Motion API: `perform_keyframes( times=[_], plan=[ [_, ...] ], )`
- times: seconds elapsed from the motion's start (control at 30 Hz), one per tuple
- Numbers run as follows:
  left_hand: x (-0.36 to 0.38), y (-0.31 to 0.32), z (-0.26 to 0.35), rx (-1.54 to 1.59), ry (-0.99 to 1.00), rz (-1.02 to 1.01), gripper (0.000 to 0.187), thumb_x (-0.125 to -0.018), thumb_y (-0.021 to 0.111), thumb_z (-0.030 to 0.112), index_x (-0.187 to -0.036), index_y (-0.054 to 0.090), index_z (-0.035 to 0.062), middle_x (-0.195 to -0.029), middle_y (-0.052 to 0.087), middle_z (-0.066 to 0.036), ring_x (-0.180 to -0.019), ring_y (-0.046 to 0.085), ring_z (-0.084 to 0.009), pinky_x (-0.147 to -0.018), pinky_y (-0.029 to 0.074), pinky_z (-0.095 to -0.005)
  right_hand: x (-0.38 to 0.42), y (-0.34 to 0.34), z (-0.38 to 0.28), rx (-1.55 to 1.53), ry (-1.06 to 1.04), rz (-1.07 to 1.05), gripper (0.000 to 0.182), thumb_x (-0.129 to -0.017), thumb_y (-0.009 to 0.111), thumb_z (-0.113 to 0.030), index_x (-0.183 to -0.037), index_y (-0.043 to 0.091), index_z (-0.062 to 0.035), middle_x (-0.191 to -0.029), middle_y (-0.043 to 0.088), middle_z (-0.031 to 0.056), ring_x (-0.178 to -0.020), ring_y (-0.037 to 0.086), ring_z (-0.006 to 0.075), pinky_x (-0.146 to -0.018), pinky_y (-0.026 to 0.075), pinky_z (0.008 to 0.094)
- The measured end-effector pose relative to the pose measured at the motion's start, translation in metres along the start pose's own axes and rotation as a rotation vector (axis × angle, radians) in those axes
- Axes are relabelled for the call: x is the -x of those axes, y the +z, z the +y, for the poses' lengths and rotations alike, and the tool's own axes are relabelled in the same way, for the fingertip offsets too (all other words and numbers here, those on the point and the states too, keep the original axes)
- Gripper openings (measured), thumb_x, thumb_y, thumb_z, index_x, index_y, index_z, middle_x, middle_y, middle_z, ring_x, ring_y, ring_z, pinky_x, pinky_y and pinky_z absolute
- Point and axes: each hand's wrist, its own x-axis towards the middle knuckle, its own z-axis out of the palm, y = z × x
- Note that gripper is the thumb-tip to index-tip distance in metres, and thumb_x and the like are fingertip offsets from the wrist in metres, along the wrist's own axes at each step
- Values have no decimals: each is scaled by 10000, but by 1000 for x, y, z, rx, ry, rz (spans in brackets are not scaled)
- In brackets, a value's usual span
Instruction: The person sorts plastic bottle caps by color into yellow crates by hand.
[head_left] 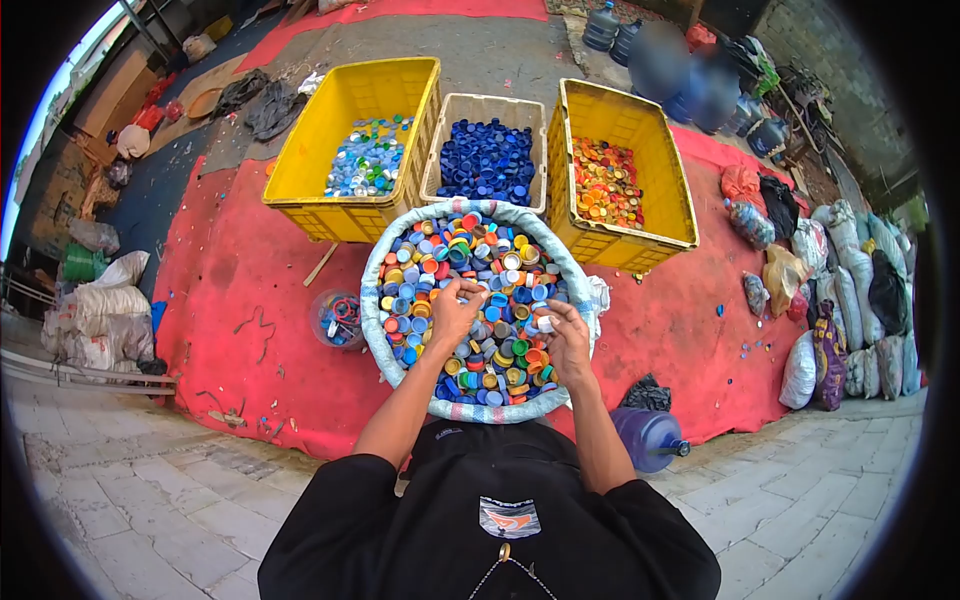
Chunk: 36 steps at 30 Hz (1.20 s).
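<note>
A round container with a pale cloth-wrapped rim [372,318] stands before me, full of mixed bottle caps [490,372]. Over its middle, my left hand [457,310] has its fingers pinched together; what lies between them is too small to name. To the right, my right hand [566,340] holds a white cap [545,324] between thumb and fingers. Behind the container are a yellow crate [290,160] with light blue, white and green caps, a white crate [437,140] with dark blue caps, and another yellow crate [625,112] with orange and red caps.
A small clear tub [338,318] sits left of the round container on a red mat [235,340]. A large blue water bottle [645,440] lies near my right elbow. Filled sacks [845,265] line the right side, and more sacks [110,320] lie at the left.
</note>
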Motion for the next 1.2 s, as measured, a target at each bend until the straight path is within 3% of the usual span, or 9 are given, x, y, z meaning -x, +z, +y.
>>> perform_keyframes(
  times=[0.03,0.07,0.17,0.3,0.57,0.73,0.93,1.2],
  plan=[
    [-10,8,-1,-105,55,-20,225,-776,761,190,-894,653,31,-768,619,-40,-695,596,-142,-621,481,-308,8,-2,0,-203,68,-44,389,-861,585,-173,-1208,509,-14,-1131,616,146,-953,624,208,-806,513,327],
    [-23,17,-7,-202,116,-47,226,-772,760,188,-900,651,37,-781,618,-65,-718,613,-186,-635,491,-340,17,1,2,-202,85,-1,377,-874,538,-244,-1187,519,-36,-1108,622,141,-915,626,206,-768,504,333],
    [-43,36,-1,-481,237,-89,240,-767,756,194,-920,643,47,-864,606,-121,-799,634,-287,-681,506,-419,36,-5,14,-292,151,36,355,-862,571,-285,-1137,531,-64,-1040,627,116,-864,626,213,-721,497,357],
    [-53,53,9,-696,258,-92,273,-777,749,212,-962,637,46,-1004,566,-148,-885,625,-355,-731,506,-472,58,-6,13,-424,240,91,300,-905,577,-292,-1099,552,-65,-965,621,86,-764,596,161,-642,485,306],
    [-65,64,8,-751,244,-182,320,-778,753,234,-1036,669,65,-1038,561,-143,-874,635,-363,-747,509,-469,69,-11,22,-363,193,124,275,-924,570,-279,-1112,549,-80,-930,604,65,-756,584,145,-641,482,295],
    [-69,65,12,-730,205,-147,326,-781,752,294,-948,656,30,-1025,562,-183,-867,628,-395,-726,502,-480,72,-10,16,-354,214,134,291,-921,579,-272,-1131,548,-74,-936,611,58,-749,589,124,-632,488,286],
    [-74,70,1,-704,193,-109,271,-777,746,282,-907,672,56,-999,566,-162,-881,621,-376,-728,505,-478,68,-12,18,-305,237,141,286,-914,588,-240,-1136,543,-65,-934,623,54,-733,595,118,-624,490,280],
    [-70,73,-13,-696,367,-109,161,-837,649,149,-949,632,35,-1010,519,-160,-790,637,-379,-658,507,-480,66,-11,21,-315,252,151,277,-904,597,-189,-1137,525,-59,-922,620,59,-712,578,121,-613,469,281]
  ],
)
